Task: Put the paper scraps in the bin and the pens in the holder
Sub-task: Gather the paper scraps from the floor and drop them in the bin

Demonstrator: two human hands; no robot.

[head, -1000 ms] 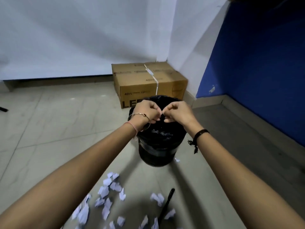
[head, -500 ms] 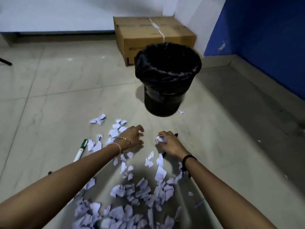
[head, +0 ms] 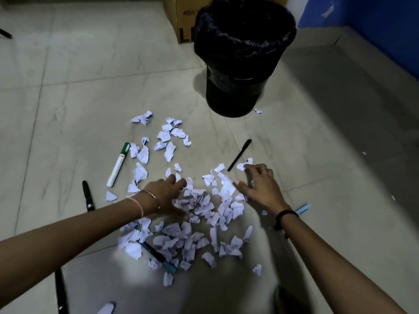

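Torn white paper scraps (head: 192, 232) lie scattered over the tiled floor in front of a black bin (head: 242, 55) lined with a black bag. My left hand (head: 166, 194) rests palm down on the pile, fingers spread. My right hand (head: 258, 186) hovers over the right side of the pile, fingers apart, fingertips at a scrap (head: 243, 165). Pens lie around: a green-capped white marker (head: 119, 164), a black pen (head: 239, 155) just beyond my right hand, a black pen (head: 88, 196) at the left, a teal pen (head: 158, 257) under scraps, a light blue one (head: 302, 208) by my right wrist. No pen holder is visible.
A cardboard box (head: 181, 21) stands behind the bin against the wall. A blue wall (head: 374, 23) runs along the right. One scrap (head: 258, 111) lies by the bin's base. Another dark pen (head: 60, 291) lies at the bottom left.
My hands left the bin's mouth and came down to the floor. They now sit lower and closer over the scrap pile, and my view has tilted down.
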